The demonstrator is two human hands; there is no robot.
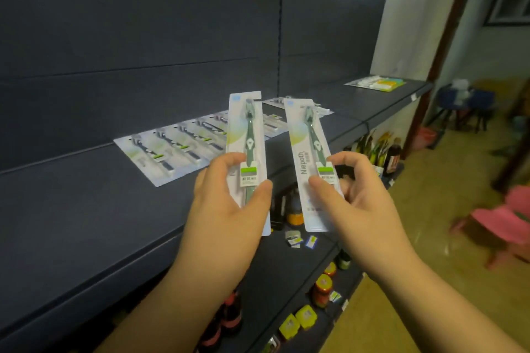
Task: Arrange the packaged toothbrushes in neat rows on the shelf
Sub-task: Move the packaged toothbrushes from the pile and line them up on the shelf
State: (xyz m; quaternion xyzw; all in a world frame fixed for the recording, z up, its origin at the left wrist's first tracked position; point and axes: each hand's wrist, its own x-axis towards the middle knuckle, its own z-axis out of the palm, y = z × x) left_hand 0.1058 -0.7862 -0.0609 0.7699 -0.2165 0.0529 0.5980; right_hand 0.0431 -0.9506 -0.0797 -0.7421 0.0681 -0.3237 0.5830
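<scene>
My left hand (226, 209) pinches the lower end of a white packaged toothbrush (247, 129) with a green brush inside, held upright in front of the shelf. My right hand (364, 198) pinches a second, matching pack (308, 135), printed "Niepoth", also upright. Behind them a row of several toothbrush packs (172, 149) lies flat side by side on the dark shelf (71, 209). A few more packs (298, 107) lie further along the same shelf, partly hidden by the two held ones.
Other packaged goods (375, 84) lie at the shelf's far right end. Lower shelves hold bottles (292, 209) and jars (322, 289). A pink plastic chair (499, 218) stands on the floor at right, and blue furniture (464, 103) further back.
</scene>
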